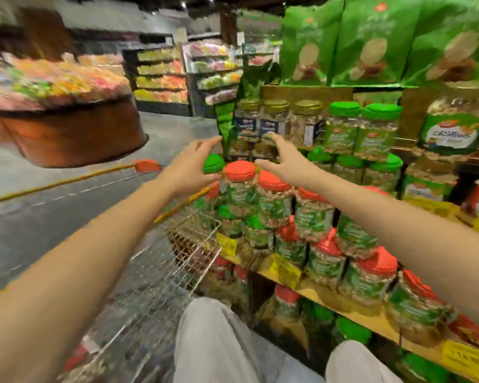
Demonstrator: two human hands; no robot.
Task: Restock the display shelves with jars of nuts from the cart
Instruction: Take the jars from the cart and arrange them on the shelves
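Several red-lidded jars point(239, 194) of nuts fill the shelf point(329, 299).

I count three gold-lidded jars point(274, 120) with two green-lidded jars point(343, 128) right beside them, three green bags point(371, 37) above, one wire cart point(194, 244).

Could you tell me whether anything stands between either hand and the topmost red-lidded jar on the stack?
On the right, nothing visible does: the right hand hovers open beside the red-lidded jar. On the left, a green-lidded jar sits between the open left hand and that jar, close beside it.
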